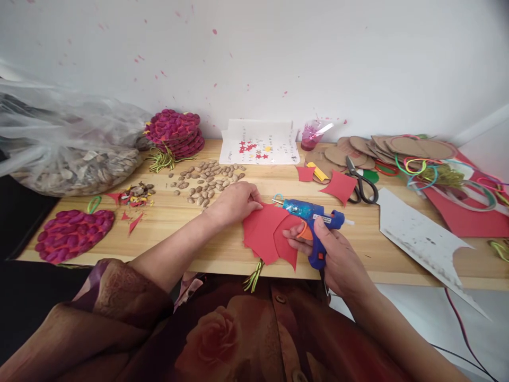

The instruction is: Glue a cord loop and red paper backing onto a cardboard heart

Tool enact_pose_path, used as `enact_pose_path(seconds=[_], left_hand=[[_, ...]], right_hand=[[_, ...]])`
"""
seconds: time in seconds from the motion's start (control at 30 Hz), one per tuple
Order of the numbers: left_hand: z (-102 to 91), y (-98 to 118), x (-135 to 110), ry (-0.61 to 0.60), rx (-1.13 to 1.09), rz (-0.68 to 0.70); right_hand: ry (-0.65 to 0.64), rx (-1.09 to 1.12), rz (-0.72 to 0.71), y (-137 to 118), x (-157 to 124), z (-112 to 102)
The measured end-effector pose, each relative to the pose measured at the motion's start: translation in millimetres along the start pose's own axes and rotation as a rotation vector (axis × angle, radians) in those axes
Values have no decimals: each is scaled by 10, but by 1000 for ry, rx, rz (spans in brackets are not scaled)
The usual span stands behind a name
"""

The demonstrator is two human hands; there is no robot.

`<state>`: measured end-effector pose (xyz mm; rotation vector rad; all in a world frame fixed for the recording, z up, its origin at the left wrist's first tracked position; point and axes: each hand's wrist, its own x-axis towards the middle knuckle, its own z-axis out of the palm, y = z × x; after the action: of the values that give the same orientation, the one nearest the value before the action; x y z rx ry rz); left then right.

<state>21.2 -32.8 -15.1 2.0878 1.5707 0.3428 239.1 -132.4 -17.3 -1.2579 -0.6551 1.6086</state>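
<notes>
A blue hot glue gun point(304, 209) with an orange trigger is gripped in my right hand point(338, 254), its metal nozzle aimed left over the work. Beneath it lie overlapping pieces of red paper point(264, 233) at the table's front edge. My left hand point(240, 201) pinches the upper left edge of this red paper between thumb and fingers. A yellow-green tassel point(253, 276) hangs from the bottom of the paper, over the edge. A thin blue cord loop point(278, 198) shows behind the nozzle.
Shells or seeds point(210, 180) lie scattered beyond my left hand. Purple-studded pieces point(175, 132) are stacked near a plastic bag point(71, 143); another point(75, 233) lies front left. Right are black scissors point(360, 185), cardboard shapes point(358, 151), coloured cords point(421, 164) and a stained white board point(417, 239).
</notes>
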Motion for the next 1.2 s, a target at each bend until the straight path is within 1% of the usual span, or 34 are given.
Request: enact_pose_path(seconds=[0.1, 0.3, 0.43, 0.6, 0.93, 1.0, 1.07, 1.13, 1.17, 1.2], left_hand=[[-16, 24, 15, -13, 32, 16], [-51, 89, 58, -41, 183, 45], [-42, 74, 116, -45, 214, 79], [-17, 57, 133, -33, 235, 94], [8, 135, 35, 0, 220, 42], [18, 142, 10, 51, 207, 47], [21, 133, -62, 168, 224, 108], [18, 100, -203, 294, 249, 251], [18, 75, -300, 307, 227, 354], [21, 48, -410, 291, 193, 456]], right_hand=[[-11, -4, 5, -1, 4, -1], [-17, -15, 0, -5, 7, 4], [-2, -19, -5, 3, 6, -3], [-15, 1, 16, 7, 7, -7], [-18, 9, 0, 13, 25, -14], [-10, 15, 4, 13, 28, -9], [-9, 18, 5, 15, 30, -5], [-15, 19, -1, 20, 32, -6], [-18, 19, -5, 22, 33, -9], [-23, 18, -8, 25, 34, -13]])
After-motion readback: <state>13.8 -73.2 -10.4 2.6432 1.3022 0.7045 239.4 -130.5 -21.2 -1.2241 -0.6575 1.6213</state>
